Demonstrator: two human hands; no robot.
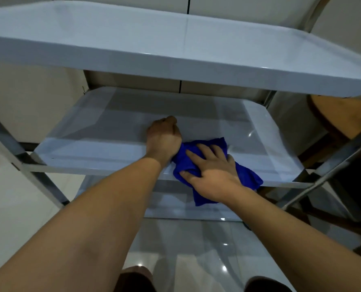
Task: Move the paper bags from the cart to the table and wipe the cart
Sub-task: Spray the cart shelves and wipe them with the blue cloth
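A steel cart with several shelves fills the view; its top shelf (133, 43) and middle shelf (91, 148) carry no bags. A blue cloth (204, 144) lies bunched at the front right of the middle shelf, one corner hanging over the front edge. My right hand (211, 173) lies on the cloth with fingers spread and curled into its folds, pressing it to the shelf. My left hand (164, 138) sits just left of the cloth as a fist, knuckles on the shelf; whether it holds a bit of cloth is hidden. No paper bags are in view.
A lower shelf (175, 207) shows beneath the middle one, above a glossy tiled floor (27, 207). The cart's steel legs (10, 148) slant at left and right. A round wooden table (344, 114) stands to the right behind the cart.
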